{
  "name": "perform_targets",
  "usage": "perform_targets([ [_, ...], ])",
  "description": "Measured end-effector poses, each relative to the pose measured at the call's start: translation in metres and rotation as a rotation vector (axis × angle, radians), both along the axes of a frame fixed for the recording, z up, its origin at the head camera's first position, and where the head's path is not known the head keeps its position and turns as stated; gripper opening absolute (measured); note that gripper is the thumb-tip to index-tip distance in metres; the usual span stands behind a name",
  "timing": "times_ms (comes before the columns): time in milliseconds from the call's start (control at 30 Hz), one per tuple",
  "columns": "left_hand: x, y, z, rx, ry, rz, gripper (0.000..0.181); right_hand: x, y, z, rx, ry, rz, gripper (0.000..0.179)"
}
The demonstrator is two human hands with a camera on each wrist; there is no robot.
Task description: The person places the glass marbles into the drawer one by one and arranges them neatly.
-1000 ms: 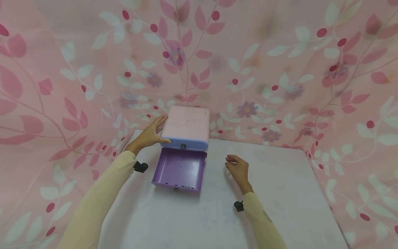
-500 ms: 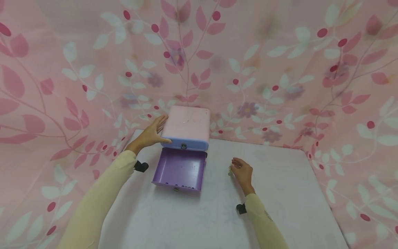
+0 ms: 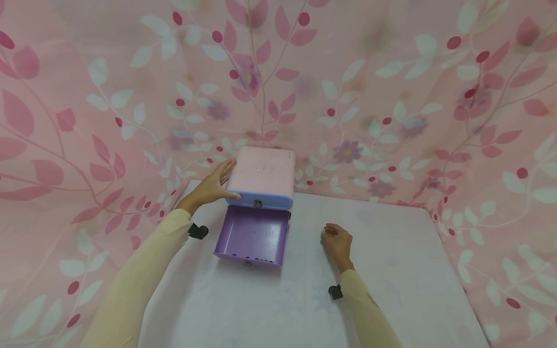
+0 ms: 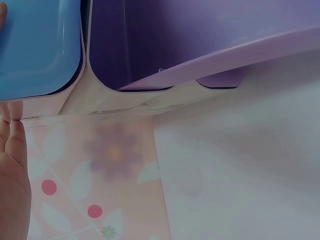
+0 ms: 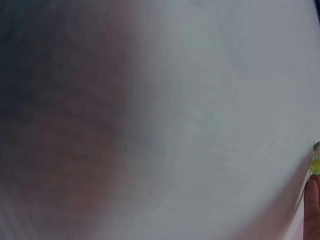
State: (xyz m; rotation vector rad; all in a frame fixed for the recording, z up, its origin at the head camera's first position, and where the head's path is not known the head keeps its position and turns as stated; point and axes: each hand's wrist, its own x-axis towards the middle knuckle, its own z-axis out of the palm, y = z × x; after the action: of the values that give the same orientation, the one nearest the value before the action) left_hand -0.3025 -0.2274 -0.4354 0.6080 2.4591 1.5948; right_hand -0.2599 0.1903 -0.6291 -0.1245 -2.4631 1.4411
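Box (image 3: 263,166) with a pink top stands by the back edge of the bench (image 3: 391,290), nearer its back left corner. Its blue drawer (image 3: 276,201) looks closed, while the purple drawer (image 3: 254,234) below is pulled out toward the front edge. A row of small dark dots runs along the purple drawer's front wall, too small to tell what they are. The left hand (image 3: 212,187) lies spread against the left side of the box, thumb reaching over the front left corner onto the blue drawer. Right of the purple drawer and well apart from it, the right hand (image 3: 338,243) is over the bench with its fingers curled, seemingly pinching a small green thing (image 5: 316,166); the right wrist view shows that thing at a fingertip, cut off by the frame, so what it is remains unclear. The step in hand looks to be picking up this piece while the other hand steadies the box. The next move probably calls for a secure fingertip hold and a lift high enough to clear the purple drawer's side wall, with the left hand keeping the box from sliding.
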Motion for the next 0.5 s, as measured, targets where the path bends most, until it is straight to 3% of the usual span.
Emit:
perform_targets([
  [500,0.0023,0.0032,0.0038,0.000,-0.011,0.009,0.122,0.0023,-0.0034,0.0025,-0.028,-0.070,-0.021,0.029],
])
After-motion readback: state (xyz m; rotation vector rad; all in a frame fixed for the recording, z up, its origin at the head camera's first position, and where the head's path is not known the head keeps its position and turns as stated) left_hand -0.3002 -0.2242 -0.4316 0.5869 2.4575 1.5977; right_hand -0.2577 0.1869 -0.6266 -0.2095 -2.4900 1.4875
